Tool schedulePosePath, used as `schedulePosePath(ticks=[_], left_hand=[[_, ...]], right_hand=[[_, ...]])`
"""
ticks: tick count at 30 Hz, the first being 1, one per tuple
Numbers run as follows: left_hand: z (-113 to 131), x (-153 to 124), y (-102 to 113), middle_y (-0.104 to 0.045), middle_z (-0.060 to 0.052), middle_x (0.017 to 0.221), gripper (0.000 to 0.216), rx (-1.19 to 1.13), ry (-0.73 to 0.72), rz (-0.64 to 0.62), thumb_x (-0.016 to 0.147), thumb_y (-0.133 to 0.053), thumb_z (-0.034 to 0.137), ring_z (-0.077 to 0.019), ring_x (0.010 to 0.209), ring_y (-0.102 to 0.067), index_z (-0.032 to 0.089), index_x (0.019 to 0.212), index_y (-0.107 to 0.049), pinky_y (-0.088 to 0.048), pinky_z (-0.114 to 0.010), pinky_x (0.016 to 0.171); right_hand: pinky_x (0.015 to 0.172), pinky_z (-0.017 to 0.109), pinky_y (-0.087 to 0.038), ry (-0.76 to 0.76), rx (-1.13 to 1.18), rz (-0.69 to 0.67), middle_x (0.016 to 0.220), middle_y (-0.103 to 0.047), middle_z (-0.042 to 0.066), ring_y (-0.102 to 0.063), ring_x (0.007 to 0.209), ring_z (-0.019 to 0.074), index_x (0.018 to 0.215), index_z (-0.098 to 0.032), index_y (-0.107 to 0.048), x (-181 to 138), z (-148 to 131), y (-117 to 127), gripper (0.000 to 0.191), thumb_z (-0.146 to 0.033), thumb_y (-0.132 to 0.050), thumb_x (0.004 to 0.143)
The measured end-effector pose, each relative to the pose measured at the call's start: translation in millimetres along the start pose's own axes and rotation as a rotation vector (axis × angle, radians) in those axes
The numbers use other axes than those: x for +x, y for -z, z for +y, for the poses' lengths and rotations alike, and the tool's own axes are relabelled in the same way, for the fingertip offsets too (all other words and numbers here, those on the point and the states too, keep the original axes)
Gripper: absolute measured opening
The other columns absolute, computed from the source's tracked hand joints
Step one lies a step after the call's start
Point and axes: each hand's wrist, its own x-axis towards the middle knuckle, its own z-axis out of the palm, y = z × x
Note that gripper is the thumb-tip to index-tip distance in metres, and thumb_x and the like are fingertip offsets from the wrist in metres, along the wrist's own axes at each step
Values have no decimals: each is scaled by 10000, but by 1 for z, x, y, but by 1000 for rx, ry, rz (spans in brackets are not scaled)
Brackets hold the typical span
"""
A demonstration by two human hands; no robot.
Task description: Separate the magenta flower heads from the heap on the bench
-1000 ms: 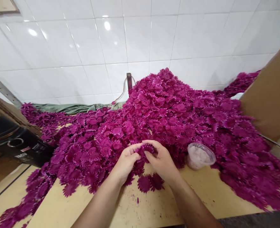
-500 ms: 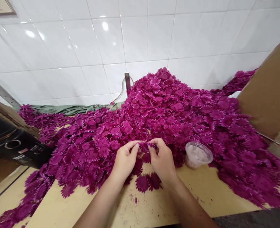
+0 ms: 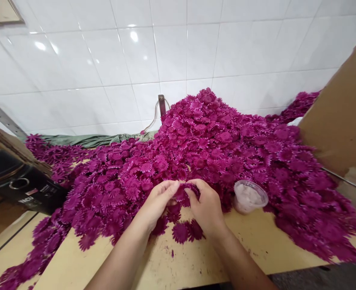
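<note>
From my head view, with the clock centred on my hands and twelve straight ahead: I have a purple flower (image 3: 192, 186) up between my fingertips, just above the near edge of the heap. My right hand (image 3: 208, 203) pinches it, thumb underneath and forefinger over the top. My left hand (image 3: 159, 198) comes in from the nine o'clock side with its thumb tip at the flower's edge; I cannot tell whether those fingers are closed on a petal.

The heap of purple flowers (image 3: 208, 141) rises to its peak at twelve, against the white tiled wall (image 3: 241, 48), and spreads out to both sides. At six, two loose flowers (image 3: 180, 233) lie touching each other on the pale board (image 3: 178, 266), with a thin purple scrap (image 3: 172, 253) nearer me. At three, just beyond my right hand, a clear plastic cup (image 3: 241, 205) with whitish contents stands beside the flowers. A large cardboard box (image 3: 340, 108) leans in at two. At nine a black canister (image 3: 27, 193) tilts by the heap, and green cloth (image 3: 84, 139) runs along the wall at ten.
</note>
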Motion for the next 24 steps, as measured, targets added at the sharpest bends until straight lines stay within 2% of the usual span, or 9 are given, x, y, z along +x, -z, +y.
schedulePosePath(ticks=[4,8,11,14,16,18,19,21,24], left_hand=[[-5,8,2,-524,38,530,226,125,-106,98,547,-680,338,-74,500,-424,144,600,-576,-361,-204,527],[-3,10,1,-432,63,465,210,248,-160,136,595,-610,331,-70,453,-348,163,527,-504,-316,-204,481],[-2,14,-7,-415,61,470,186,363,-223,155,645,-543,284,-83,468,-356,177,510,-472,-321,-213,504],[0,23,-9,-468,45,507,146,484,-309,167,678,-506,247,-107,511,-415,185,547,-495,-343,-227,546],[4,32,-2,-503,34,541,128,555,-351,253,695,-493,234,-125,547,-452,189,576,-508,-353,-239,575],[10,40,10,-515,24,565,133,597,-353,467,710,-472,214,-138,578,-471,191,582,-499,-355,-254,607],[14,43,16,-509,21,565,128,598,-346,512,713,-465,204,-144,590,-473,189,590,-496,-355,-264,624],[20,45,19,-521,18,578,101,595,-354,485,703,-490,209,-144,606,-484,183,609,-516,-363,-267,641],[23,41,5,-549,17,628,43,492,-356,137,668,-532,181,-125,611,-495,167,690,-566,-377,-246,623]], right_hand=[[685,302,-427,-25,-14,-12,779,-645,58,-584,729,186,783,-173,-567,-3,-1,0,118,-180,-452,760],[637,288,-418,-65,42,-50,720,-627,45,-568,675,177,744,-176,-541,-6,-3,2,134,-251,-438,787],[558,259,-398,-76,81,-33,626,-582,19,-528,586,152,674,-186,-495,-8,-4,3,181,-297,-426,799],[521,240,-385,-76,126,43,583,-545,-2,-496,542,132,647,-193,-456,-17,-5,8,195,-311,-429,799],[498,229,-382,-78,156,72,563,-524,-10,-478,516,123,639,-197,-442,-28,-5,17,195,-310,-434,798],[473,218,-379,-72,179,68,546,-505,-17,-467,494,117,647,-199,-450,-42,-5,28,179,-301,-444,795],[467,214,-381,-67,184,64,542,-501,-19,-465,488,117,665,-200,-469,-47,-4,33,158,-294,-453,791],[477,211,-401,-48,218,11,553,-518,-14,-485,501,121,716,-198,-517,-53,-1,42,111,-277,-470,778],[520,216,-443,-82,344,-84,648,-578,11,-532,569,131,806,-187,-559,-49,3,47,114,-259,-484,760]])
